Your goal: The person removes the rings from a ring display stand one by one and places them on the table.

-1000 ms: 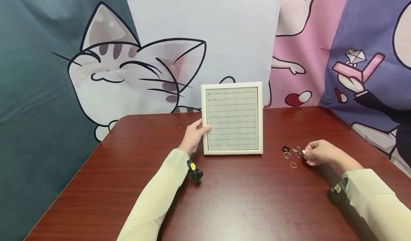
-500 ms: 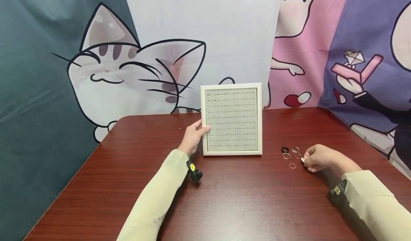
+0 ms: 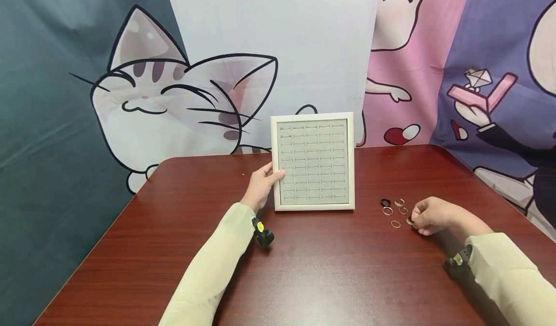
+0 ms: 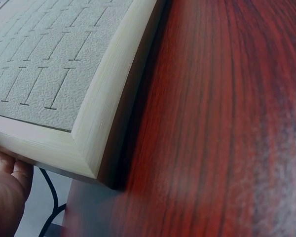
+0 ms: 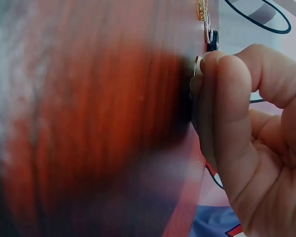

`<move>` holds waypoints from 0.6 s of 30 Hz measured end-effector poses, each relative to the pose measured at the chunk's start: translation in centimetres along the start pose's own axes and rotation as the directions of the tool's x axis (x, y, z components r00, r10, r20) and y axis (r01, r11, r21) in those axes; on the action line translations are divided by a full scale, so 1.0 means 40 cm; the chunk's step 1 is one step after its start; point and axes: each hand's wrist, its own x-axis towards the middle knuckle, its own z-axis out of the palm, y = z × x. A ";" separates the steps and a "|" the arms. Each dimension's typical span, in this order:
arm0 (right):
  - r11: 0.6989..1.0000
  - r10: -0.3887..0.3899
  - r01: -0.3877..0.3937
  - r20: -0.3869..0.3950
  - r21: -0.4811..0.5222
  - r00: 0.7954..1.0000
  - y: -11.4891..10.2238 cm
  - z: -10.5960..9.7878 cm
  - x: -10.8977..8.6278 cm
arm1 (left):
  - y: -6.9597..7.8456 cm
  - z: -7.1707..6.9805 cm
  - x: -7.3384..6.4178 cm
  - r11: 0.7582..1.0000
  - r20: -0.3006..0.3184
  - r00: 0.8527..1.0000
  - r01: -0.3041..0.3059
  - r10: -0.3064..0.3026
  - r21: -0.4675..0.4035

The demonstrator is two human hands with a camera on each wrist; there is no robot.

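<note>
In the head view my left hand grips the left edge of a ring display board, which stands upright on the table. Its pale frame holds a light grey pad with rows of slits. The left wrist view shows a few fingers behind the frame's edge. My right hand is low over the table at the right, pinching a ring between thumb and fingertips, which partly hide it. Left of these fingertips lie several other rings, among them a black ring and a thin gold ring.
The dark red wooden table reaches back to a cartoon-printed backdrop. Each wrist wears a black camera on a strap. A dark cable shows beyond the board in the left wrist view.
My right hand has moved slightly down and toward me with the ring, which has turned at the fingertips. The left hand and the board have stayed in place.
</note>
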 end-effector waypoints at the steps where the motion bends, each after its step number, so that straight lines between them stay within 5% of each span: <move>1: 1.000 -0.001 0.001 -0.001 0.001 1.000 -0.001 0.001 -0.001 | 0.000 0.000 0.000 1.000 0.000 1.000 0.002 -0.002 0.000; 10: 1.000 -0.022 0.022 -0.033 -0.003 0.999 -0.016 -0.001 -0.003 | 0.001 -0.004 -0.004 1.000 -0.001 1.000 0.015 -0.015 0.005; 15: 0.999 -0.036 0.035 -0.140 -0.012 0.989 -0.031 0.005 -0.002 | 0.003 -0.009 -0.013 0.998 -0.033 0.998 0.057 -0.056 0.032; 18: 0.993 -0.053 0.021 -0.269 -0.120 0.962 -0.057 0.014 -0.012 | 0.015 -0.012 -0.033 0.988 -0.098 0.995 0.023 -0.008 0.150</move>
